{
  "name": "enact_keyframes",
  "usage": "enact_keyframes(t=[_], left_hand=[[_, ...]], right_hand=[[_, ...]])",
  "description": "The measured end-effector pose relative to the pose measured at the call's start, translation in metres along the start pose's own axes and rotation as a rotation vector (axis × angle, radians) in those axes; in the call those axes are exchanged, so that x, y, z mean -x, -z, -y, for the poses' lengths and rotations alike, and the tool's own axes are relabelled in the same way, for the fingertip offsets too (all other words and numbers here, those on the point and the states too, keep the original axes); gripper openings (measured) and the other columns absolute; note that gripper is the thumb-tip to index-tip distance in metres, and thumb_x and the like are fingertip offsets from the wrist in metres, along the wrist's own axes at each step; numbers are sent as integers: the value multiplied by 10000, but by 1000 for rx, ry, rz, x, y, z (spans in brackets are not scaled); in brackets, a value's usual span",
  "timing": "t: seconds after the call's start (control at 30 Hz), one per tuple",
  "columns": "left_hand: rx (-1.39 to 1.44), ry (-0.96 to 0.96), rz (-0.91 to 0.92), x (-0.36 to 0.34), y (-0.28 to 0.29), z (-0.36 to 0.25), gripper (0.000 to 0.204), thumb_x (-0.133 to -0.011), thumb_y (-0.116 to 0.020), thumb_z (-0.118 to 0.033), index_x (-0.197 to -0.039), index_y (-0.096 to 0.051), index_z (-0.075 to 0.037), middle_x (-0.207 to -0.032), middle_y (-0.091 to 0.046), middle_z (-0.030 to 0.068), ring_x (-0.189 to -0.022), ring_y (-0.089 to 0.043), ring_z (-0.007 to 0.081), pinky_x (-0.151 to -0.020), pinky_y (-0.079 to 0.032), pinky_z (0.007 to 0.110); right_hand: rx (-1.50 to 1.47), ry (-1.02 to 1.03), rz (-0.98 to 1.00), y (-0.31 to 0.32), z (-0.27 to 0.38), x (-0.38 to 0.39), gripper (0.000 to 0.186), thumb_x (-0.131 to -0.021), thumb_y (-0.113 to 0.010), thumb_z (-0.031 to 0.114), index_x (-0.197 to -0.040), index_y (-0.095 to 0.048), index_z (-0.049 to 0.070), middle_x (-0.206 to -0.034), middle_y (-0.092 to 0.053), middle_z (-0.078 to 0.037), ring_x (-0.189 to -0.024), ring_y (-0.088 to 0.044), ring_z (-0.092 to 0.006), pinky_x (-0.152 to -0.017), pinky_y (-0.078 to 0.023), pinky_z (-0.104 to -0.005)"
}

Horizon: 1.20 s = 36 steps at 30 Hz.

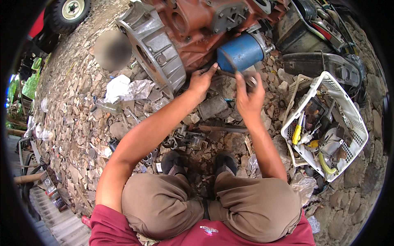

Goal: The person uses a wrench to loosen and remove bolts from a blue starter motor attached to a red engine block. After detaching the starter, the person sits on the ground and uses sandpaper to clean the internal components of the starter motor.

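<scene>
A red-brown engine block (pixel 186 18) with a silver bell housing (pixel 162 61) fills the top of the view. A blue cylindrical filter (pixel 240 51) is mounted on its lower right. My left hand (pixel 201 82) is closed just below the filter's left end, beside the housing; what its fingers grip is hard to make out. Closed round a metal tool (pixel 250 80), my right hand (pixel 249 92) is just under the filter. Part of the tool is blurred and hidden by my fingers.
A white plastic crate (pixel 356 139) of tools sits right, below a black plastic part (pixel 312 62). Rubble ground (pixel 74 135) holds a metal cylinder (pixel 212 107), loose parts (pixel 193 139) and crumpled plastic (pixel 119 88). A vehicle wheel (pixel 69 14) stands upper left; corrugated sheet (pixel 57 221) lies lower left.
</scene>
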<state>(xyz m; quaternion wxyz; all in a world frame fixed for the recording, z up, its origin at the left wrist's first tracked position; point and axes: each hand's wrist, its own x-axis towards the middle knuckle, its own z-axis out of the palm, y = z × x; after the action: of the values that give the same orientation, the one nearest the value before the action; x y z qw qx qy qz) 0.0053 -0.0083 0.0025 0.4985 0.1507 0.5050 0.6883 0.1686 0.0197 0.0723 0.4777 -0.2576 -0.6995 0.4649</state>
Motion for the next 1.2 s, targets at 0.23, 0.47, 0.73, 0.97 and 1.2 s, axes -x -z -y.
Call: enact_keyframes(t=[0.23, 0.47, 0.73, 0.97, 1.2], left_hand=[[49, 78, 106, 3, 2, -9, 421, -952, -599, -393, -1203, -579, -55, -1073, -661, 91, -967, -650, 222, -846, -531, 382], [30, 62, 44, 22, 3, -10, 336, -857, -755, -224, -1081, -629, -7, -995, -656, 70, -908, -658, 200, -809, -547, 297], [-421, -272, -84, 21, -14, -3, 517, -736, -852, -176, -1125, -614, 68, -1040, -676, 117, -963, -619, 170, -860, -486, 298], [-483, -363, -207, 1, -7, 6, 554, -679, -889, -201, -1076, -616, 74, -934, -693, 122, -827, -632, 162, -760, -513, 292], [-535, -418, -220, -2, -3, 6, 560, -656, -899, -183, -1060, -597, 59, -906, -691, 118, -814, -644, 174, -753, -524, 303]], right_hand=[[329, 491, 202, -29, 21, -45, 158, -860, -703, 91, -948, -603, 5, -781, -650, -171, -682, -645, -369, -575, -504, -379], [35, 216, -100, 1, -14, 39, 122, -932, -623, 114, -988, -605, 7, -805, -666, -116, -668, -658, -211, -582, -524, -324], [-1056, -928, -411, 39, -87, 86, 158, -1001, -523, 144, -1068, -528, 2, -917, -615, -112, -821, -593, -176, -707, -503, -290], [-1100, -1046, -526, 17, -118, 88, 229, -1019, -501, 208, -1073, -545, -10, -1027, -641, -151, -951, -643, -229, -833, -580, -310], [-1028, -1050, -524, 0, -118, 85, 275, -1030, -463, 218, -1109, -517, -39, -1120, -625, -210, -1045, -635, -263, -920, -574, -339]])
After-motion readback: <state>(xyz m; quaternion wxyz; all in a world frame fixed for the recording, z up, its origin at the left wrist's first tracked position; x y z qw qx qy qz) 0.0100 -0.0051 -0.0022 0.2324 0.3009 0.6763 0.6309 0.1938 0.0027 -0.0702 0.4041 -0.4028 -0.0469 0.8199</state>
